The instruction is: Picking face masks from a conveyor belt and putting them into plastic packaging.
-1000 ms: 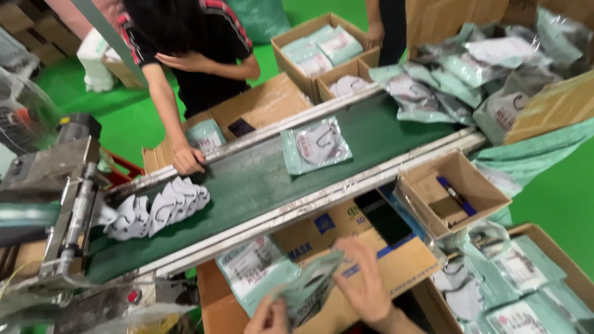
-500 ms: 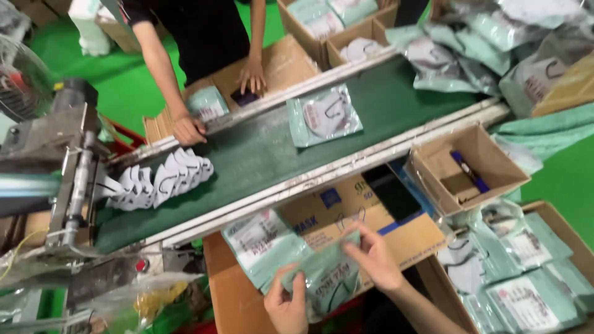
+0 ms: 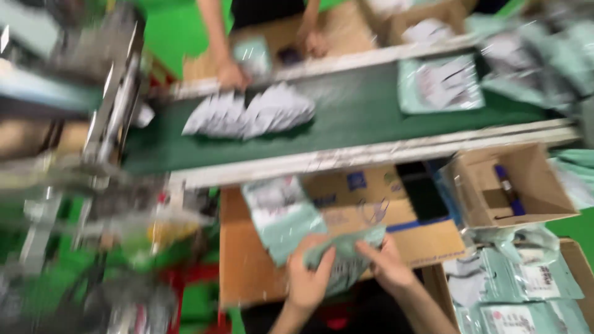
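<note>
Watching the head view, the only one I have, and it is badly motion-blurred, so my counts are rough. My left hand and right hand both pinch one pale green pouch, fingers closed on its edges, low in the middle of the frame over a flat brown cardboard sheet that serves as my work surface. A second green pouch lies on that cardboard just above and left of my hands. Across from me runs one green conveyor belt; on it sits one fanned pile of white pieces, too smeared to count singly, and one more green packet further right. Beyond the belt, a co-worker's two hands show: one at the belt's far rail, one resting on a carton. To my right there is one small open box with a blue pen-like object inside, and below it a stack of filled green bags, at least four as far as I can tell. Risks, as I judge them: the slick film could slip from a two-handed pinch and drop off the cardboard's near edge; the loose second pouch could be nudged along with it; and the white pile riding the belt may scatter or travel past reach while both my hands are occupied. The blur itself means I could misjudge an edge.
</note>
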